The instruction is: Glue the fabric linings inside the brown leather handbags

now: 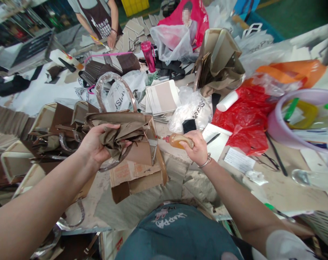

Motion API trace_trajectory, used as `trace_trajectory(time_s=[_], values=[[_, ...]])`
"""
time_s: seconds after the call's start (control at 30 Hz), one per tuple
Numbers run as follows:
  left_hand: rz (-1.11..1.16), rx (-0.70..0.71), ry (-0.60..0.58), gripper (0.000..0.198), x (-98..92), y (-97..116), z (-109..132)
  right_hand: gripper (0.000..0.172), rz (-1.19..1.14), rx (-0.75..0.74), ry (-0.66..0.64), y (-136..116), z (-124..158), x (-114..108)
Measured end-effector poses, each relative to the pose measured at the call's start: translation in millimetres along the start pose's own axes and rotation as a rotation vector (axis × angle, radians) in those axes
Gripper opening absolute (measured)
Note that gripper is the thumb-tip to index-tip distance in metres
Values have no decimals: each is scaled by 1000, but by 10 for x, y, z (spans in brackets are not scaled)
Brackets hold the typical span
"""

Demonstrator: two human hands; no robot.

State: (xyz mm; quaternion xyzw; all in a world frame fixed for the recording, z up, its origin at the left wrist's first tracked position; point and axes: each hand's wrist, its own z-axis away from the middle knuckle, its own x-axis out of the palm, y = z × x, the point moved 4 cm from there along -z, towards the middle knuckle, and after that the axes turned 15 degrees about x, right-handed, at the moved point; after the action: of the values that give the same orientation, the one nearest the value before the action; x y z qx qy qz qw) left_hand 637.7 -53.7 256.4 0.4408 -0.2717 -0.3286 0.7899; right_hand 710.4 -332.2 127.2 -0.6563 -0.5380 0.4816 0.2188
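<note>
My left hand point(100, 142) is closed on the bunched olive-brown lining point(123, 135) of a brown handbag point(138, 151). The bag lies on its side over a small cardboard box point(138, 178), and one plastic-wrapped handle point(100, 90) loops up behind it. In my right hand point(196, 148) is a squeeze bottle point(178, 141) of amber liquid, probably glue. Its narrow nozzle points left, close to the bag's right edge; whether it touches cannot be made out.
More unfinished bags point(52, 119) stand at left. Behind lie stacked panels point(164, 97) and a pink tumbler point(148, 56). To the right are a red plastic bag point(245, 119), a notepad point(216, 139), eyeglasses point(268, 162) and a purple basin point(275, 124). Across the table a co-worker point(99, 18) holds a brush.
</note>
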Motion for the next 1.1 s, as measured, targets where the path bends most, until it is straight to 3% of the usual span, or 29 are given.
trace_trajectory(time_s=[0.17, 0.4, 0.57, 0.77, 1.1], values=[[17, -9, -28, 24, -35, -18, -12, 16, 21, 54, -37, 14, 90, 26], [11, 1, -11, 24, -17, -18, -10, 20, -12, -45, 57, -225, -171, -105], [27, -10, -43, 24, -8, -21, -16, 17, 7, -9, 47, -72, -110, -12], [16, -4, -58, 22, -28, -30, -28, 11, 9, 78, -56, 127, 125, 153], [33, 2, -41, 20, -34, -41, -12, 13, -1, 112, 0, 108, 71, 129]])
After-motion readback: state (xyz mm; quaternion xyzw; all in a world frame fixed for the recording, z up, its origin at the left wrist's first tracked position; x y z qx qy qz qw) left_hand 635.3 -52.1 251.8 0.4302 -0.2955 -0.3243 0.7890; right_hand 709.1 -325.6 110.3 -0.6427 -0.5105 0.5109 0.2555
